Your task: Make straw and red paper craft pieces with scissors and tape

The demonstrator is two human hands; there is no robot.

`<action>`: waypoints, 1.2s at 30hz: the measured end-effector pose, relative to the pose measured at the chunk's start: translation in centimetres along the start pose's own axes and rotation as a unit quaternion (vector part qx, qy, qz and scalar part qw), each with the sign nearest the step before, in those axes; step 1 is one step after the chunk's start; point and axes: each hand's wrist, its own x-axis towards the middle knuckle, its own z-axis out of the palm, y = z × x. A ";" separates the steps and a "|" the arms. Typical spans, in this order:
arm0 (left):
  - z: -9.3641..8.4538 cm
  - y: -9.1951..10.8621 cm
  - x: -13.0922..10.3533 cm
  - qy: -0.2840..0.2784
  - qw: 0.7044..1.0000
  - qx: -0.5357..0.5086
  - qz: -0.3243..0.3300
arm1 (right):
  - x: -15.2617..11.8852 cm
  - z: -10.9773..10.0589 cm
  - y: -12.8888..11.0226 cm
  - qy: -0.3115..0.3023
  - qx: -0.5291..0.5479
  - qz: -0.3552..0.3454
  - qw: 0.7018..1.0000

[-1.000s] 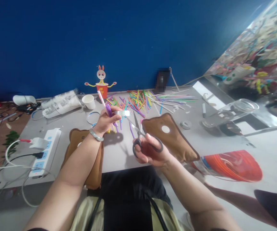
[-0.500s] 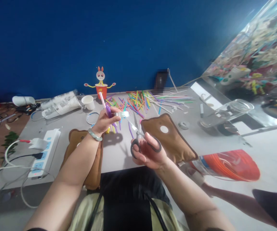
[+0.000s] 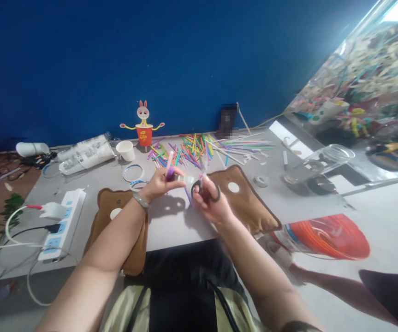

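My left hand is closed around a small bunch of purple and pink drinking straws, which point upward. From its fingertips a clear, shiny piece that looks like tape sticks out to the right. Black-handled scissors are in my right hand, with fingers through the handle loops. The blades point up and away, blurred, close to the clear piece; whether they touch it I cannot tell. Behind both hands lies a heap of colourful straws on the table.
Brown cushioned pads flank my hands. At the back stands a red cup with a rabbit figure, beside a white cup and bagged cups. A power strip is left; an orange bucket and another person's arm are right.
My left hand has moved right and slightly down with the straws. My right hand has moved up, bringing the scissors nearer the clear piece. The view has shifted slightly.
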 end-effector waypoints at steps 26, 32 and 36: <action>-0.4 0.1 0.3 0.056 0.997 -0.056 0.009 | -2.6 -0.9 1.0 -0.202 0.017 0.113 0.973; -0.4 0.1 0.3 0.059 0.997 -0.040 0.013 | -2.7 -0.9 1.2 -0.224 0.092 0.117 0.963; -0.5 0.2 0.2 0.064 0.997 -0.033 0.034 | -2.8 -0.6 1.4 -0.271 0.163 0.122 0.941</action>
